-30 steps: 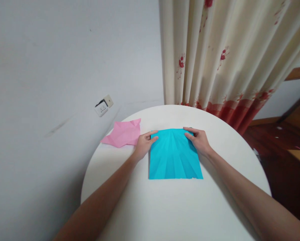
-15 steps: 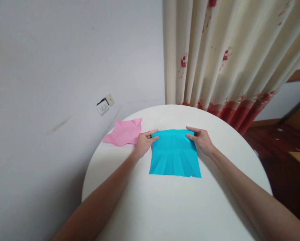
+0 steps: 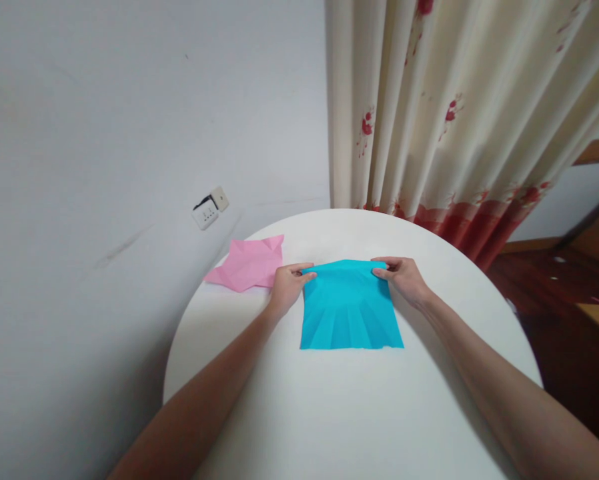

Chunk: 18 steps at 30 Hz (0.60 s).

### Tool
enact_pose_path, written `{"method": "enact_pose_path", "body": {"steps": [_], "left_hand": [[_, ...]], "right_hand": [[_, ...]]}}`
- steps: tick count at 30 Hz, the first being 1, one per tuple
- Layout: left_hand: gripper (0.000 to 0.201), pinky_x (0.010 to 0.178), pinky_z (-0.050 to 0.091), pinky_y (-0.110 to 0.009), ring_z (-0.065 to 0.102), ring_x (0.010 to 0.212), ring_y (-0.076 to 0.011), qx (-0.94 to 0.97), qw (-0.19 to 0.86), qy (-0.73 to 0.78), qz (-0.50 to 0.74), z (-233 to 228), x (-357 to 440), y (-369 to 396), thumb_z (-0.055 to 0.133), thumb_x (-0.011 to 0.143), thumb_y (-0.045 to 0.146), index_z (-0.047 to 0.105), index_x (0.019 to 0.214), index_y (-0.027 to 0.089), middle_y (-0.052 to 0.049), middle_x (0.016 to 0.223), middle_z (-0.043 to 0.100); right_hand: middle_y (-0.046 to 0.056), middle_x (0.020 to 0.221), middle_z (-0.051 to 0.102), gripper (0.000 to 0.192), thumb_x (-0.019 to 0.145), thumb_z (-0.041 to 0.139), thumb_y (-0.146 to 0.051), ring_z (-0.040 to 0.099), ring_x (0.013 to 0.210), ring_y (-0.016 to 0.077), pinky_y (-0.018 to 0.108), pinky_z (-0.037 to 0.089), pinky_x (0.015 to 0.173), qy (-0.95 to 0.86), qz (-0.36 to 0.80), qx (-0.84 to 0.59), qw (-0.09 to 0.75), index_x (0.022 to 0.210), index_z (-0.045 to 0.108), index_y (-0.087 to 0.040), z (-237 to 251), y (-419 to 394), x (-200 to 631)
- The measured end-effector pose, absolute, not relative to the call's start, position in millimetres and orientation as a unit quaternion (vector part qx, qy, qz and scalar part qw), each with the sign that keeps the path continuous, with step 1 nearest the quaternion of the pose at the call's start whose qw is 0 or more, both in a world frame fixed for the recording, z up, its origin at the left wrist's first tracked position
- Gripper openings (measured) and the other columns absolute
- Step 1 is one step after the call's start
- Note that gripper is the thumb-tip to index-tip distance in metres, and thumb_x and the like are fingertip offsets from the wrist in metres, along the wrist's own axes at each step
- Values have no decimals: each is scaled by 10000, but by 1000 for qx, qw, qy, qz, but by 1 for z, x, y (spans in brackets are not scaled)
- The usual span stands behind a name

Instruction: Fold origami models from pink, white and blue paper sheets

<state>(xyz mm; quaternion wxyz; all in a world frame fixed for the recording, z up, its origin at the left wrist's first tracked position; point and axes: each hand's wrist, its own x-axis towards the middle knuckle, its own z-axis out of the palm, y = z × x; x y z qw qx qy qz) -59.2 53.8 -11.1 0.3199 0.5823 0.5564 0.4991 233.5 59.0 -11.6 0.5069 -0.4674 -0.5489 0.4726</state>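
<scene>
A bright blue sheet of paper (image 3: 349, 310) with fan-like creases lies on the round white table (image 3: 349, 413). My left hand (image 3: 287, 285) pinches its far left corner, thumb and fingers closed on the edge. At the far right corner my right hand (image 3: 402, 279) pinches the same far edge. That edge is lifted slightly and curls toward me. The near edge of the sheet rests flat on the table.
A crumpled pink sheet of paper (image 3: 249, 263) lies at the table's far left, just beyond my left hand. A grey wall with a socket (image 3: 208, 208) stands to the left. A cream curtain (image 3: 444, 113) with red flowers hangs behind; wooden floor (image 3: 554, 280) shows at right.
Both hands have drawn the blue sheet's far edge up and a little toward me, so the sheet looks shorter. The pink paper has not moved.
</scene>
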Motion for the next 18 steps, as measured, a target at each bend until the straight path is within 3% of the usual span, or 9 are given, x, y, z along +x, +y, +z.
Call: {"method": "enact_pose_path", "body": {"steps": [3,8,13,18], "left_hand": [[378,544,375,-246,516,593,-131,579,324,555,502,-10,-59,54,828,617,340,788,935,141,-29,685,692],[430,542,366,-249,529,598,-140,580,353,540,498,-9,-61,54,828,620,370,780,980,140,-45,736,720],[364,588,416,-258,582,664,-161,573,342,543,510,-8,-61,56,835,620,363,789,906,143,-66,784,738],[413,629,467,-268,630,736,-181,578,365,519,513,-12,-60,54,784,702,388,766,1036,147,-78,875,750]], "right_hand": [[39,712,686,479,553,867,-463,564,624,151,293,458,582,-537,481,-467,513,882,763,-130,-11,57,231],[48,751,708,495,558,859,-487,587,662,167,296,471,594,-534,470,-460,531,913,765,-155,-9,55,227],[55,704,699,413,543,858,-489,561,637,167,297,437,567,-532,432,-488,541,779,772,-162,-12,60,228],[12,642,632,454,575,840,-462,505,585,134,278,384,534,-527,440,-485,541,888,765,-143,-18,62,226]]}}
